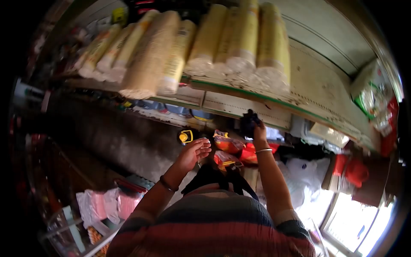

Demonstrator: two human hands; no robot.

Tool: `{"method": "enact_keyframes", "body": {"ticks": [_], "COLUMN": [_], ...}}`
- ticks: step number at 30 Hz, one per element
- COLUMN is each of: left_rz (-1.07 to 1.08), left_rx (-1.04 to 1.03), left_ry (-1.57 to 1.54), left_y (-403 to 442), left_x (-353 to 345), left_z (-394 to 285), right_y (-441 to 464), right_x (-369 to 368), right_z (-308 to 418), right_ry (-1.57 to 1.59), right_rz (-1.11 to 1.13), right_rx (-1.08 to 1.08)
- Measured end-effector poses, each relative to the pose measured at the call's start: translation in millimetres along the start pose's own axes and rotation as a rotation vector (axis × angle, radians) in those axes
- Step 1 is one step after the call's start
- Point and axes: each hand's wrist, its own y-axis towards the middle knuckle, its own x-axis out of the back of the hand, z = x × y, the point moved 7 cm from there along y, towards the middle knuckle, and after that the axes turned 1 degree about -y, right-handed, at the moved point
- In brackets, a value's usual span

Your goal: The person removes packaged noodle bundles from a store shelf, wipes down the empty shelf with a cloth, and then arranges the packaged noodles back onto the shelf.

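My right hand (pixel 260 131) is closed around a dark bunched cloth (pixel 249 124), just below the front edge of a shelf (pixel 317 105). Its fingers are partly hidden by the cloth. My left hand (pixel 195 153) hovers in front of my body with loosely bent fingers and nothing visible in it. Close beyond it, low down, is a black and yellow object (pixel 185 136) whose kind I cannot make out. Red and orange packets (pixel 231 145) lie below, between my two hands.
Long yellowish wrapped rolls (pixel 244 43) and a brown one (pixel 152 55) stand on the upper shelf, some overhanging its edge. Pink packages (pixel 102 205) are at lower left. White plastic bags (pixel 304 175) and a cardboard box (pixel 368 182) lie to the right.
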Motion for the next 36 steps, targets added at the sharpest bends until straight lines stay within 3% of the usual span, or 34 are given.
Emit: {"method": "enact_keyframes", "body": {"ticks": [6, 9, 11, 12, 13, 15, 16, 20, 26, 29, 32, 36], "left_rz": [-0.214, -0.221, -0.200, -0.196, -0.191, -0.165, -0.173, -0.149, -0.035, 0.062, 0.120, 0.230], "left_rx": [-0.392, -0.633, -0.768, -0.805, -0.840, -0.894, -0.884, -0.797, -0.654, -0.616, -0.599, -0.559], "left_ry": [0.046, 0.029, -0.004, -0.027, -0.051, -0.080, -0.113, -0.131, -0.023, -0.022, -0.036, -0.056], "left_y": [-43.2, -64.3, -78.0, -83.4, -88.7, -91.9, -90.5, -91.2, -97.2, -84.9, -84.1, -82.0], "left_x": [20.7, 19.1, 16.1, 12.7, 8.3, 5.9, 8.6, 6.8, -18.9, -13.9, -18.3, -26.5], "left_z": [-77.8, -128.5, -159.0, -172.9, -186.1, -208.4, -218.2, -254.2, -279.4, -286.5, -289.5, -293.3], "right_y": [39.1, 34.7, 19.3, 15.9, 7.7, -17.6, -69.2, -166.5, -199.3, -188.7, -171.5, -169.9], "right_x": [-28.2, -28.3, -40.5, -50.1, -73.4, -109.6, -151.4, -237.7, -304.2, -324.2, -332.0, -340.3], "right_z": [37.3, 43.8, 42.4, 39.3, 40.7, 48.9, 99.5, 219.7, 314.2, 318.3, 308.5, 313.1], "right_ry": [0.370, -0.012, -0.136, -0.384, -0.527, -0.497, -0.329, -0.288, -0.399, -0.472, -0.474, -0.417], "right_rz": [0.130, 0.065, 0.028, 0.073, 0.328, 0.593, 0.600, 0.851, 0.726, 0.684, 0.643, 0.753], "right_rx": [-0.071, -0.088, -0.308, -0.329, -0.189, -0.061, -0.080, 0.231, 0.675, 0.689, 0.487, 0.229]}}
